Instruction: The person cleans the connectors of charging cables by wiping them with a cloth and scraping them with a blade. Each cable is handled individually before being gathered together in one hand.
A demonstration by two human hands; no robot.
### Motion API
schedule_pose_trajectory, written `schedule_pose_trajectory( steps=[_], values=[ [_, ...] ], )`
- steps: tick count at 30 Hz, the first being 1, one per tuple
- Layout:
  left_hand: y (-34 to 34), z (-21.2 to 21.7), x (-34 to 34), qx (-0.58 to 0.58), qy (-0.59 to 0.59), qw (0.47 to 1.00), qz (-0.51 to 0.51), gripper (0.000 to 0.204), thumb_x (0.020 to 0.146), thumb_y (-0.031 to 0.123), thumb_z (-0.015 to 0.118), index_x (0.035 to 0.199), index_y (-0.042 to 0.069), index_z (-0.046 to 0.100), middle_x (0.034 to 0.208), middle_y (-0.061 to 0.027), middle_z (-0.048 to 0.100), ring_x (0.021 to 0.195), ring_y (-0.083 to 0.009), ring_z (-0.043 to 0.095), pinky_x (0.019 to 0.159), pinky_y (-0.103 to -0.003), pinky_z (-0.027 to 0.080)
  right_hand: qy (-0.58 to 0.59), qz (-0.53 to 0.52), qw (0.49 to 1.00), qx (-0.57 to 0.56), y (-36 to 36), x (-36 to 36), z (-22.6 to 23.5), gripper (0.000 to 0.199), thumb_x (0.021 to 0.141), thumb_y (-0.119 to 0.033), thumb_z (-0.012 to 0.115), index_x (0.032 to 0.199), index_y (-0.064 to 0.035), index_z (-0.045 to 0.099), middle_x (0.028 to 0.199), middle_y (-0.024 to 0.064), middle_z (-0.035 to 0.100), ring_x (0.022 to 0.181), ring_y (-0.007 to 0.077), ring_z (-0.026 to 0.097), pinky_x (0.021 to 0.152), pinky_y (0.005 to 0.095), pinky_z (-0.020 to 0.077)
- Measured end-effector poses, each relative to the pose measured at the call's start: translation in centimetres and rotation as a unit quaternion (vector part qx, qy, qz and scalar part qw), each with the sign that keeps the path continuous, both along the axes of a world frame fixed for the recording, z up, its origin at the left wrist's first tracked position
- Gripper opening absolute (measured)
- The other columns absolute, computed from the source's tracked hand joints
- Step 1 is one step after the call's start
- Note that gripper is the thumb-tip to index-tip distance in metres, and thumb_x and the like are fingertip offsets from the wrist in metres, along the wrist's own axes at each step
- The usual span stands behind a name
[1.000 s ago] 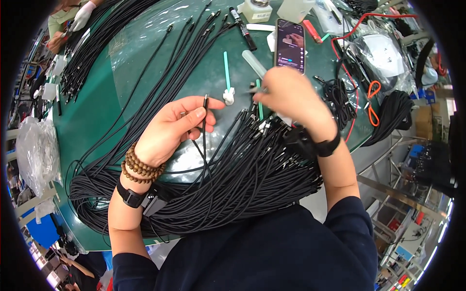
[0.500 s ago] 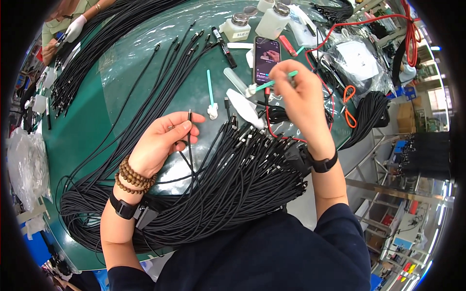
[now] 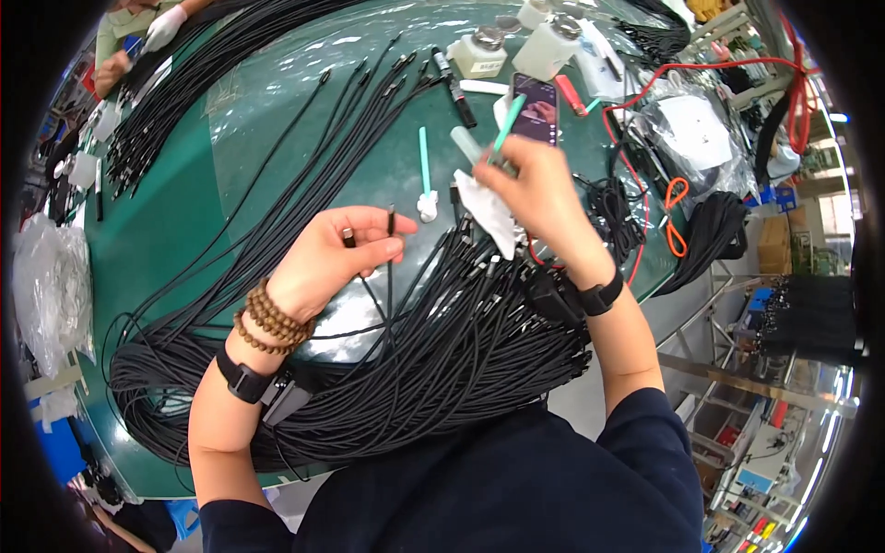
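My left hand (image 3: pixel 346 247) pinches a black cable (image 3: pixel 390 276) below its metal plug, between thumb and fingers. A second cable plug (image 3: pixel 348 237) sticks up between the fingers of that hand. To the right, my right hand (image 3: pixel 535 184) is closed on a teal stick (image 3: pixel 510 124), which points up and away; its lower end is hidden by the fingers. Another teal stick (image 3: pixel 424 158) with a white wad (image 3: pixel 427 206) at its near end lies on the table between my hands. Below my hands spreads a large bundle of black cables (image 3: pixel 442 369) with many plugs at its right end.
A white crumpled piece (image 3: pixel 486 212) lies beside my right hand. Beyond are a phone (image 3: pixel 537 106), a black marker (image 3: pixel 454 88) and two bottles (image 3: pixel 479 55) (image 3: pixel 548 48). Plastic bags (image 3: pixel 55 295) lie at the left. A co-worker's gloved hand (image 3: pixel 166 28) shows at the far left.
My right hand has come nearer and turned, so the stick points upward and its white wad is hidden. In my left hand, a second plug now shows between the fingers.
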State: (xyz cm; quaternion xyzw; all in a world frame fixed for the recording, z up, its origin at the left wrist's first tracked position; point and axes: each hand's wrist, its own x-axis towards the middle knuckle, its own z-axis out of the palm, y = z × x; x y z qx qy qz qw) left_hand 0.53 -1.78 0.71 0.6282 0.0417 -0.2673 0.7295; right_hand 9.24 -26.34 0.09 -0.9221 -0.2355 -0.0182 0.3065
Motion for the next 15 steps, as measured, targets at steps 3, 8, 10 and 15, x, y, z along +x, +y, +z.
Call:
schedule_pose_trajectory(
  steps=[3, 8, 10, 15],
  values=[
    [0.2, -1.4, 0.2, 0.013, 0.008, 1.0, 0.013, 0.018, 0.085, 0.009, 0.068, 0.102, 0.002, 0.065, 0.08, 0.0034, 0.063, 0.068, -0.0006, 0.052, 0.058, -0.014, 0.038, 0.173, 0.023, 0.97, 0.167, 3.3, -0.7, 2.8, 0.015, 0.086, -0.014, 0.066, 0.086, 0.0004, 0.064, 0.069, 0.0021, 0.062, 0.059, 0.0044, 0.053, 0.053, 0.0198, 0.0402],
    [-0.1, -2.5, 0.7, 0.026, 0.022, 0.999, 0.014, 0.014, 0.083, 0.009, 0.07, 0.094, 0.003, 0.066, 0.075, 0.0046, 0.062, 0.064, 0.0002, 0.051, 0.055, -0.014, 0.036, 0.227, 0.03, 0.923, 0.309, 6.2, -1.2, 0.0, 0.014, 0.085, -0.012, 0.066, 0.087, 0.0013, 0.063, 0.067, 0.0009, 0.061, 0.056, 0.0046, 0.052, 0.05, 0.0196, 0.0394],
    [-0.1, -2.6, 0.8, 0.033, 0.027, 0.999, 0.014, 0.013, 0.083, 0.009, 0.071, 0.093, 0.004, 0.065, 0.075, 0.0046, 0.062, 0.064, 0.0003, 0.051, 0.055, -0.014, 0.036, 0.208, 0.054, 0.934, 0.284, 6.3, -1.6, -0.6, 0.014, 0.085, -0.012, 0.066, 0.086, 0.001, 0.062, 0.067, 0.0004, 0.061, 0.056, 0.0041, 0.051, 0.049, 0.0198, 0.0383],
    [0.0, -2.7, 0.9, 0.012, 0.022, 1.0, 0.014, 0.011, 0.082, 0.008, 0.071, 0.088, 0.003, 0.064, 0.076, 0.0026, 0.063, 0.068, -0.0018, 0.054, 0.06, -0.016, 0.04, 0.17, 0.025, 0.961, 0.217, 6.6, -1.6, -0.1, 0.013, 0.085, -0.011, 0.066, 0.084, 0.0005, 0.062, 0.065, -0.0014, 0.059, 0.055, 0.0025, 0.048, 0.048, 0.0205, 0.0357]
  ],
)
